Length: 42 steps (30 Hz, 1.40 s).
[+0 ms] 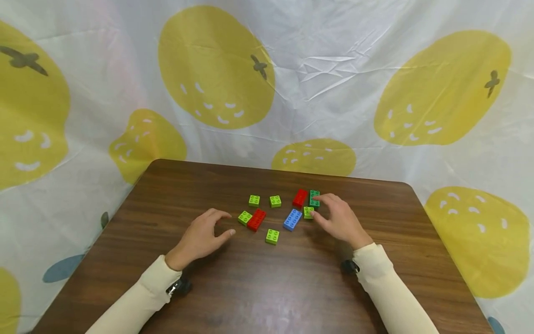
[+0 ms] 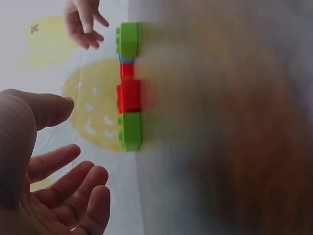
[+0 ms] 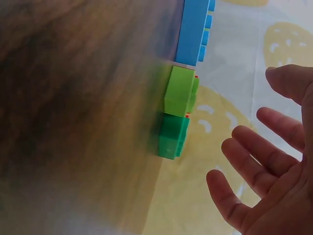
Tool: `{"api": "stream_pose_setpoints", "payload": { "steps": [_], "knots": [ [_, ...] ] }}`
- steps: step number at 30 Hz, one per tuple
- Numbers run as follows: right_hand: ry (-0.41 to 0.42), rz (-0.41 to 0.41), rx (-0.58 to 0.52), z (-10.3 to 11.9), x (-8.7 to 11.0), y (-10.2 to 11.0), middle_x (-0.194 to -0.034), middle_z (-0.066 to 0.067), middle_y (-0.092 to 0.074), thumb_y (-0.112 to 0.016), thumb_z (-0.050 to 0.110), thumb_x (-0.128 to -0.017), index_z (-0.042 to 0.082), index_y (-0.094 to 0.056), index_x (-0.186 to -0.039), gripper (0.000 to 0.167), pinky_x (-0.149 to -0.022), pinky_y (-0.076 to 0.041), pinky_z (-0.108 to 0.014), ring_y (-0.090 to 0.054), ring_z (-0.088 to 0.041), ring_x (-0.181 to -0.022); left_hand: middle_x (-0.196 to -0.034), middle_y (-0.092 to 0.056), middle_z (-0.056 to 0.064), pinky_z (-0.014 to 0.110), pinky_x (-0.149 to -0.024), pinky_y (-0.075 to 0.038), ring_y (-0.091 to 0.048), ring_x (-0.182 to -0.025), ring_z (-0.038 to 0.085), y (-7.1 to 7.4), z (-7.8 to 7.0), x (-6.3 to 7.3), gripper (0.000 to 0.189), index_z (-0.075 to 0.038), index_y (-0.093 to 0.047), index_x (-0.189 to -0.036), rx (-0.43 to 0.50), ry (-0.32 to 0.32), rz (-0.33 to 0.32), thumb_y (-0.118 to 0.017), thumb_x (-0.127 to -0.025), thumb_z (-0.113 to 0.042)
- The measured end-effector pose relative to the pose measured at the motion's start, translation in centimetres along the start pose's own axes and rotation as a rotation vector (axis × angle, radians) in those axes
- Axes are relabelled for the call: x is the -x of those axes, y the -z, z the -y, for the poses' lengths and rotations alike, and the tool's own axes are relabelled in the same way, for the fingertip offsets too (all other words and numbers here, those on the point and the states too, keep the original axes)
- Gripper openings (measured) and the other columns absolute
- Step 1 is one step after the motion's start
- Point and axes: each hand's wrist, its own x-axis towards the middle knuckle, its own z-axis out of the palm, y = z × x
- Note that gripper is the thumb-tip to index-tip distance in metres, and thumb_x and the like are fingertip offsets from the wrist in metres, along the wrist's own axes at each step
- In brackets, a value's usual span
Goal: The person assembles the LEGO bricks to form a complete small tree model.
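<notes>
My left hand hovers left of the bricks with thumb and fingers spread and nothing between them. Nearest to it are a light green brick and a red brick side by side. My right hand is over the right end of the group, fingers apart and holding nothing, as the right wrist view also shows. Its fingertips overlap a dark green brick and come close to a small light green brick. A blue brick lies just left of that hand.
Farther back on the brown wooden table lie another red brick and two light green bricks, one left and one nearer the middle. Another light green brick lies at the front. A lemon-print cloth hangs behind the table.
</notes>
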Motion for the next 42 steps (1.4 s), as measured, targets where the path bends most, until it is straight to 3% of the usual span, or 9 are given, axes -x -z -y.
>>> {"api": "stream_pose_setpoints", "payload": {
  "steps": [10,17,30,35,42],
  "knots": [
    [-0.053,0.039,-0.102,-1.4,-0.4,-0.8,-0.133,-0.013,-0.070,-0.076,0.028,-0.099,0.006,-0.068,-0.136,0.044,-0.104,-0.053,-0.056,-0.066,-0.035,-0.123,-0.113,-0.073,0.009,0.037,-0.083,-0.057,-0.069,-0.097,0.020,-1.1,-1.2,-0.3,0.043,-0.007,-0.071,-0.127,0.109,-0.008,0.076,-0.083,-0.092,-0.030],
    [-0.107,0.085,-0.148,-1.8,-0.6,-0.9,-0.134,-0.015,-0.069,-0.075,0.028,-0.099,0.005,-0.068,-0.137,0.045,-0.103,-0.053,-0.059,-0.067,-0.037,-0.122,-0.114,-0.074,0.011,0.025,-0.075,-0.058,-0.071,-0.095,0.018,-1.9,-1.9,-1.2,0.044,-0.006,-0.071,-0.124,0.245,-0.012,0.129,-0.087,-0.089,-0.027],
    [-0.208,0.157,-0.243,-2.1,-1.0,-1.2,-0.137,-0.014,-0.069,-0.076,0.032,-0.099,0.008,-0.067,-0.139,0.048,-0.105,-0.052,-0.060,-0.066,-0.036,-0.123,-0.116,-0.076,0.011,0.025,-0.078,-0.060,-0.075,-0.095,0.015,-4.1,-3.2,-2.4,0.044,-0.004,-0.071,-0.122,0.441,0.086,0.228,-0.090,-0.085,-0.019],
    [-0.221,0.170,-0.254,-2.2,-1.1,-1.4,-0.134,-0.013,-0.070,-0.077,0.030,-0.098,0.009,-0.069,-0.137,0.045,-0.102,-0.053,-0.058,-0.067,-0.034,-0.120,-0.121,-0.074,0.014,0.025,-0.080,-0.061,-0.076,-0.097,0.016,-4.9,-3.8,-2.8,0.043,-0.001,-0.070,-0.124,0.489,0.080,0.259,-0.088,-0.087,-0.015],
    [-0.210,0.199,-0.231,-2.2,-1.4,-1.7,-0.130,-0.011,-0.073,-0.077,0.026,-0.098,0.009,-0.070,-0.135,0.041,-0.099,-0.055,-0.055,-0.069,-0.030,-0.115,-0.123,-0.075,0.011,0.024,-0.077,-0.061,-0.077,-0.099,0.016,-5.7,-4.6,-2.8,0.044,-0.006,-0.071,-0.127,0.485,0.083,0.294,-0.087,-0.087,-0.014]
  ]
}}
